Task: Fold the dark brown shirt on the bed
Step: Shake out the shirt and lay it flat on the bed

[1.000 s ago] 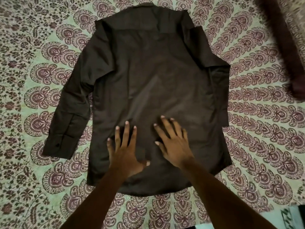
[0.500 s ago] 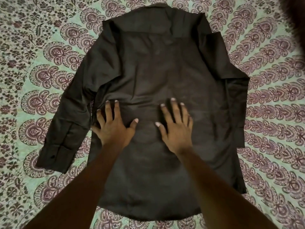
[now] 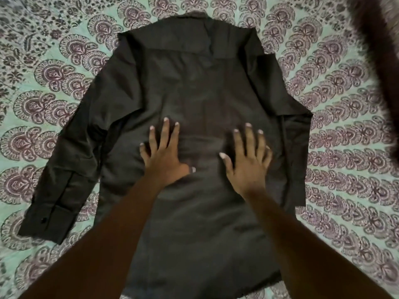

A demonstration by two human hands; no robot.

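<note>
The dark brown shirt [image 3: 194, 83] lies face down and spread out on the bed, collar at the far end. Its left sleeve [image 3: 71, 160] stretches out to the lower left, with the buttoned cuff near the left edge. The right sleeve [image 3: 295, 152] is folded down along the shirt's right side. My left hand [image 3: 165, 155] presses flat on the middle of the back, fingers straight and spread. A little to its right, my right hand [image 3: 248, 160] lies flat on the cloth in the same way. Neither hand holds any fabric.
The bed is covered by a pale green sheet [image 3: 345, 147] with purple paisley print on all sides of the shirt. A dark, blurred strip of cloth [image 3: 375, 67] runs down the upper right corner.
Both flat hands have slid up the shirt's back from near the hem to its middle. The view has shifted closer, so the hem now sits at the bottom edge.
</note>
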